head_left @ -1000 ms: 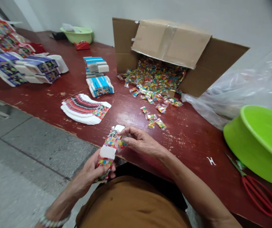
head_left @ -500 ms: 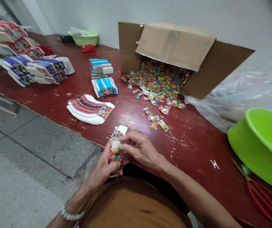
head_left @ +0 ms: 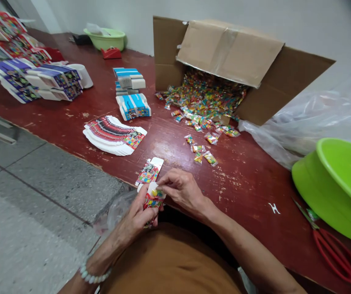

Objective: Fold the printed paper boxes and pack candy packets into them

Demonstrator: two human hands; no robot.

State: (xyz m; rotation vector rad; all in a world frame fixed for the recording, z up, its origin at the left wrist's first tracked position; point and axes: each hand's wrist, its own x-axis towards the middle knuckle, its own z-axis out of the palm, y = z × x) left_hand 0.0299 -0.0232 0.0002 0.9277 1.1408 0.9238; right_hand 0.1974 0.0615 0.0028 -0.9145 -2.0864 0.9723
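My left hand (head_left: 135, 218) grips a small printed paper box (head_left: 148, 188) from below, its open flap pointing away from me over the table's front edge. My right hand (head_left: 181, 190) pinches a small clear candy packet (head_left: 156, 193) at the box's open mouth. A few loose candy packets (head_left: 202, 152) lie on the red table (head_left: 249, 179) just beyond my hands. A fanned stack of flat red box blanks (head_left: 114, 134) lies to the left.
A tipped cardboard carton (head_left: 227, 49) spills many candy packets at the back. Blue boxes (head_left: 132, 106) and stacked finished boxes (head_left: 34, 77) sit left. A green basin (head_left: 337, 183), red scissors (head_left: 334, 249) and plastic sheeting (head_left: 322, 118) lie right. A second basin (head_left: 104, 38) stands far back.
My left hand has slid up the box toward its mouth. My right hand has brought the candy packet down to the opening, and the box has tilted more upright.
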